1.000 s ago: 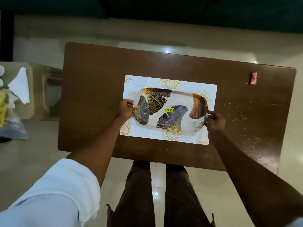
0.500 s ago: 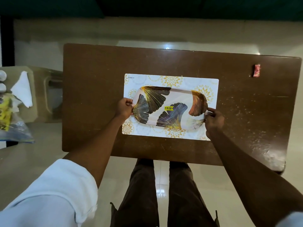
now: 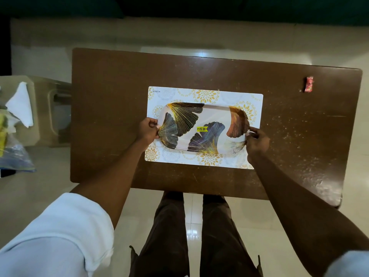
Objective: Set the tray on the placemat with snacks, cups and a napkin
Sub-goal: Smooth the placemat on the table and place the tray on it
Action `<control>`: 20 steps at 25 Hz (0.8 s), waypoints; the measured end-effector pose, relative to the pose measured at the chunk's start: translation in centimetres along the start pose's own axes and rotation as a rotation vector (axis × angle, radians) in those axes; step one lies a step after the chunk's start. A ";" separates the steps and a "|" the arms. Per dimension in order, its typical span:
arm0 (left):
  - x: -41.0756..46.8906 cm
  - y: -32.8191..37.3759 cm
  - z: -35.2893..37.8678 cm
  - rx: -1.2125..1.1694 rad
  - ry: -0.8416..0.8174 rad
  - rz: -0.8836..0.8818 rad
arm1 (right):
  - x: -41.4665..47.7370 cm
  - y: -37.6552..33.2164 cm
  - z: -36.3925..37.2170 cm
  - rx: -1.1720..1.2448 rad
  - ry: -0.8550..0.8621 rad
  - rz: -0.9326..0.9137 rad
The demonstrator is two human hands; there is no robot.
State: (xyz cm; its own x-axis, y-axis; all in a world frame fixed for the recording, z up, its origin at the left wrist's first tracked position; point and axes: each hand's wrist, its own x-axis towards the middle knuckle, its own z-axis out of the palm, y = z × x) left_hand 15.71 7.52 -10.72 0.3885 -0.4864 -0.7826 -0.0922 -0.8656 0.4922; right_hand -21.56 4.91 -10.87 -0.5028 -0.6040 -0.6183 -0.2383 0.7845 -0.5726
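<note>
Left hand (image 3: 147,130) and right hand (image 3: 257,141) grip tray (image 3: 207,118) on placemat (image 3: 205,93)

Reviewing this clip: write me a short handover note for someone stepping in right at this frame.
Left hand grips the left end of the tray; right hand grips its right end.
The tray is over the placemat on the brown table, with nothing on it but a price sticker.
Napkin and a bag lie on the side stand at far left; no cups are clearly visible. A small red wrapper sits near the table's far right corner.
Done: tray positioned.
Left: release it, then add snacks, cups and napkin.
</note>
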 end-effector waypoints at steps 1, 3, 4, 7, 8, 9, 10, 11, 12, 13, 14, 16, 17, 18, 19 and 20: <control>0.0 0.0 0.0 -0.002 0.005 -0.004 | 0.0 0.0 0.0 0.001 -0.001 0.000; -0.1 0.0 0.2 0.003 0.011 -0.008 | 0.1 -0.1 -0.1 0.011 -0.002 -0.004; -0.1 0.0 0.2 0.007 0.011 -0.006 | 0.1 -0.1 -0.2 0.017 -0.002 -0.006; -0.2 -0.1 0.2 0.003 0.008 0.003 | 0.2 -0.1 -0.2 0.016 -0.006 -0.001; -0.2 -0.1 0.2 0.006 0.010 0.006 | 0.2 -0.1 -0.2 0.016 -0.007 -0.004; -0.2 -0.1 0.1 0.012 0.014 0.006 | 0.2 -0.1 -0.2 0.014 -0.007 -0.011; -0.2 -0.1 0.1 0.017 0.018 0.005 | 0.2 -0.1 -0.2 0.011 -0.007 -0.018; -0.3 0.0 0.1 0.017 0.021 0.003 | 0.2 -0.1 -0.3 0.011 -0.008 -0.023; -0.3 0.0 0.1 0.015 0.022 0.002 | 0.3 0.0 -0.3 0.015 -0.011 -0.023; -0.4 0.0 0.1 0.015 0.021 0.002 | 0.3 0.0 -0.3 0.020 -0.012 -0.018; -0.4 0.0 0.2 0.014 0.019 0.003 | 0.3 0.0 -0.4 0.023 -0.015 -0.012; -0.6 0.2 0.2 0.012 0.021 0.002 | 0.2 0.0 -0.4 0.028 -0.027 -0.008; -0.7 0.2 0.1 0.016 0.027 -0.001 | 0.2 -0.1 -0.4 0.032 -0.032 -0.009; -0.7 0.3 0.1 0.021 0.033 -0.004 | 0.1 -0.1 -0.4 0.036 -0.035 -0.009; -0.8 0.3 0.1 0.022 0.037 -0.009 | 0.2 -0.1 -0.5 0.038 -0.037 -0.009; -0.8 0.3 0.2 0.021 0.040 -0.013 | 0.2 0.0 -0.6 0.037 -0.040 -0.007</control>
State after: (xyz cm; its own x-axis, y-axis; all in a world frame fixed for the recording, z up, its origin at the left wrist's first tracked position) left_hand 15.21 7.63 -10.04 0.4260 -0.4705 -0.7727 -0.1059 -0.8742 0.4739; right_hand -22.15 4.86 -10.65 -0.4678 -0.6150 -0.6348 -0.2103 0.7750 -0.5959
